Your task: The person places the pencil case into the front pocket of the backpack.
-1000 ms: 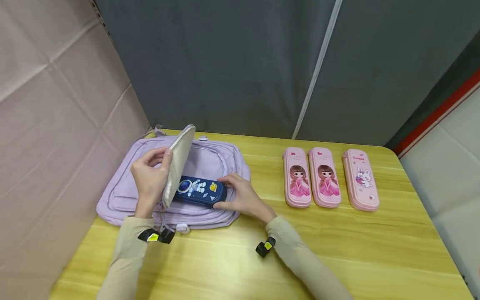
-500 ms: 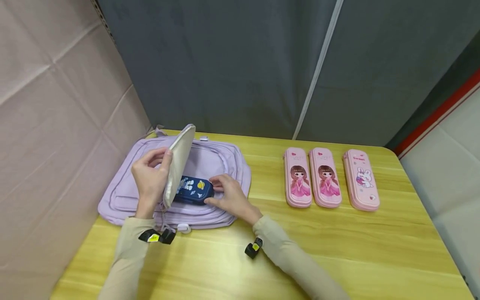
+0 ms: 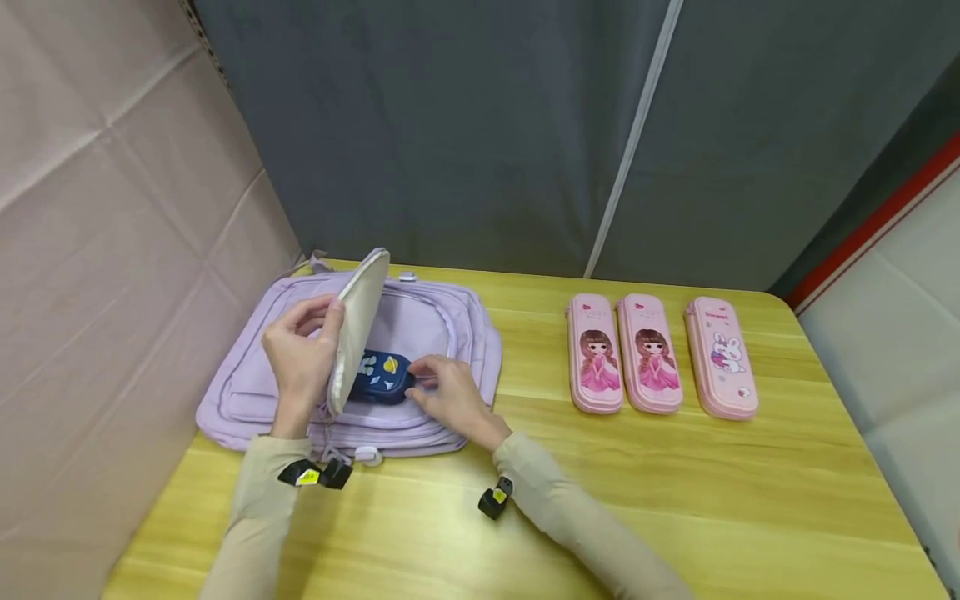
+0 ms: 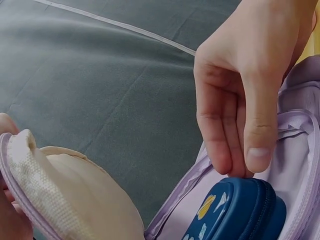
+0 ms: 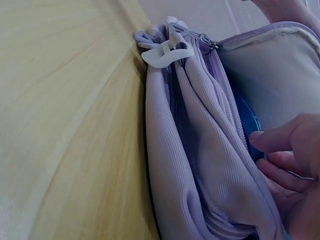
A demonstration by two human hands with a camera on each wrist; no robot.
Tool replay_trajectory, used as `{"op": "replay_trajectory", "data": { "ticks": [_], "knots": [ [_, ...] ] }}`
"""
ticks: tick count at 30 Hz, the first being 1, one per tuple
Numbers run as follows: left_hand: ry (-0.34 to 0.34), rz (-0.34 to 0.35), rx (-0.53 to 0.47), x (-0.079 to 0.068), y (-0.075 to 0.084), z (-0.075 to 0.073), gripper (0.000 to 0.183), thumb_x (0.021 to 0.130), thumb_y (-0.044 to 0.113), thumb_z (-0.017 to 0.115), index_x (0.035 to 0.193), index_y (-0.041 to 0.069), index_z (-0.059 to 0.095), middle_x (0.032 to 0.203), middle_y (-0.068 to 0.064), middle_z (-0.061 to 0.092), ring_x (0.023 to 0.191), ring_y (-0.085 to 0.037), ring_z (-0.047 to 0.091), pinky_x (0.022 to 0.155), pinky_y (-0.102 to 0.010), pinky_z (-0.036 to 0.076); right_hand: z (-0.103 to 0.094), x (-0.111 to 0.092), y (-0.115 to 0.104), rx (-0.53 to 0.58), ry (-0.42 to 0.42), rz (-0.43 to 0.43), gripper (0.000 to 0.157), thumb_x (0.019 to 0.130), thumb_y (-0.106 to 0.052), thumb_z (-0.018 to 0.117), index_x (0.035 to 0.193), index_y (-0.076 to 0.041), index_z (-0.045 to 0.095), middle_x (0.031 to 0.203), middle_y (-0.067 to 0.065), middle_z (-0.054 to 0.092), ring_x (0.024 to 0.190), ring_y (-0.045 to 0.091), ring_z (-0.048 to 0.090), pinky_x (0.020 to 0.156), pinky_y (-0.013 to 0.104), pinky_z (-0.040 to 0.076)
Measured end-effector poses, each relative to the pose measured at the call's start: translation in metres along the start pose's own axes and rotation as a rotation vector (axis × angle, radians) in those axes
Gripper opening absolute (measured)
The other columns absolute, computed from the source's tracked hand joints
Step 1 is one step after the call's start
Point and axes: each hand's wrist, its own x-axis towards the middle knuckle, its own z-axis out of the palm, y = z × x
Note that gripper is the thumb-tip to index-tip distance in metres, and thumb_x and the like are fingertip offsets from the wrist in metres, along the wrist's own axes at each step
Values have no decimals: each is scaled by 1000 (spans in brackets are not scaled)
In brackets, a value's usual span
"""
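A lavender backpack (image 3: 251, 358) lies flat on the table with its front pocket unzipped. My left hand (image 3: 303, 358) pinches the edge of the pocket's flap (image 3: 362, 329) and holds it raised, its cream lining toward the right. Under the flap, a navy pencil case (image 3: 386, 379) with a yellow planet on its lid lies partly inside the pocket; the flap hides its far end. At the near end of the case (image 4: 245, 210) is my right hand (image 3: 453, 404), thumb and fingertips touching that end rather than wrapped round it.
On the right of the wooden table (image 3: 795, 500) lie two pink pencil cases with a girl in a pink dress (image 3: 597, 358) and one with a rabbit (image 3: 723, 358). A grey curtain (image 3: 450, 133) stands behind; a pale cloth wall (image 3: 112, 292) borders the left.
The right hand has moved left, and the navy pencil case has slid deeper under the flap. Its fingers have shifted from the case's sides to its end. The left hand has stayed in place.
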Motion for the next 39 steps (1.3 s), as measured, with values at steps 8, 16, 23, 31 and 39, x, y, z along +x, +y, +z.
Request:
{"op": "replay_trajectory", "data": {
  "ticks": [8,16,23,31,39],
  "knots": [
    [-3,-3,-20,0,-2,1,17,88,8,75,101,-2,78,88,-14,77,64,5,67,73,-10,57,-14,-8,3,2,68,-33,32,84,-4,79,114,1,69,115,17,73,102,31,73,88,32,62],
    [-4,17,-16,1,-4,-2,16,88,6,74,101,-3,78,85,-9,77,63,7,66,71,-8,56,-58,-25,16,-26,304,-95,33,82,-5,80,110,5,68,108,22,72,98,37,71,87,43,62],
    [-15,12,-24,0,-3,-4,17,88,5,74,102,-4,78,83,-5,76,64,6,66,72,-10,57,-100,-49,33,-130,419,8,41,82,-7,82,119,3,66,116,20,70,107,35,67,95,45,58],
    [-17,-3,-17,-1,-5,-5,17,88,6,75,102,-3,78,78,8,72,63,6,66,71,-8,56,-126,-74,57,-239,594,108,58,78,-9,84,128,7,60,120,25,64,105,42,61,94,52,51],
    [-32,12,-6,0,-5,-5,17,89,8,74,101,-4,78,83,-2,76,65,6,67,73,-10,56,-141,-94,67,-272,658,323,77,77,-11,82,143,7,46,132,30,49,122,44,46,109,57,36]
  ]
}}
